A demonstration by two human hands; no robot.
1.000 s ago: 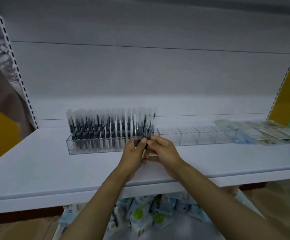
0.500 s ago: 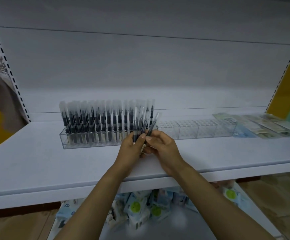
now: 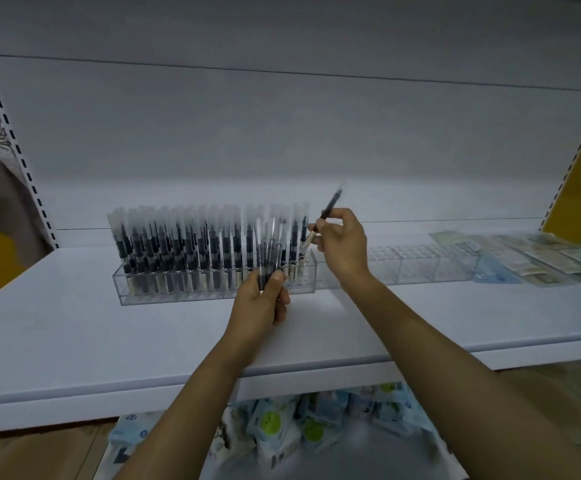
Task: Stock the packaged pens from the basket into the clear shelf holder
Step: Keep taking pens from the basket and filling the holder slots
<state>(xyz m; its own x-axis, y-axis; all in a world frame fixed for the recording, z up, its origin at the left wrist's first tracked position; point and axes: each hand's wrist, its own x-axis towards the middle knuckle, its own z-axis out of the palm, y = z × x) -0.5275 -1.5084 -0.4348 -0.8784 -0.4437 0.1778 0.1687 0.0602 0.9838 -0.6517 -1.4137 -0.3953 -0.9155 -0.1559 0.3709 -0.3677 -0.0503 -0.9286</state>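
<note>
A clear shelf holder (image 3: 150, 292) stands on the white shelf, packed with several upright packaged pens (image 3: 192, 244). In front of its right part, my left hand (image 3: 265, 299) grips a small bunch of packaged pens (image 3: 270, 251) held upright. My right hand (image 3: 342, 240) is raised over the holder's right end and pinches a single packaged pen (image 3: 329, 207), tilted with its top up and to the right. A second clear holder (image 3: 417, 263) with no pens in it lies to the right.
Flat packets (image 3: 542, 254) lie on the shelf at the far right. Below the shelf's front edge (image 3: 74, 393), a basket of blue and white packets with green dots (image 3: 282, 427) shows between my arms. Perforated shelf uprights (image 3: 8, 133) flank both sides.
My right hand has pulled one pen out of the bunch and lifted it up and to the right, above the holder's right end. My left hand still holds the bunch.
</note>
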